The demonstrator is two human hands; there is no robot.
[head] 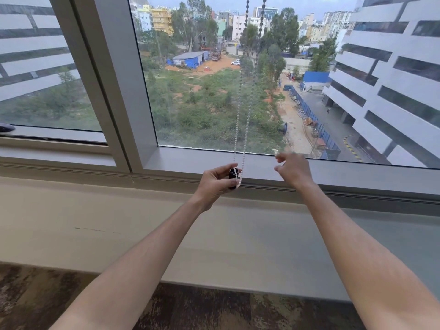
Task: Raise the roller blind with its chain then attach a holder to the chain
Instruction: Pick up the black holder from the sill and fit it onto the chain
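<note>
A white beaded chain hangs as a loop in front of the window glass, down to just below the lower frame. My left hand grips a small black holder at the bottom of the loop, and the beads run around the holder's side. To the right of the chain, my right hand hovers with its fingers curled loosely and apart, holding nothing. No blind fabric shows anywhere over the glass.
A wide pale window sill runs below the grey window frame. A thick vertical mullion stands to the left of the chain. Dark patterned carpet lies below the sill.
</note>
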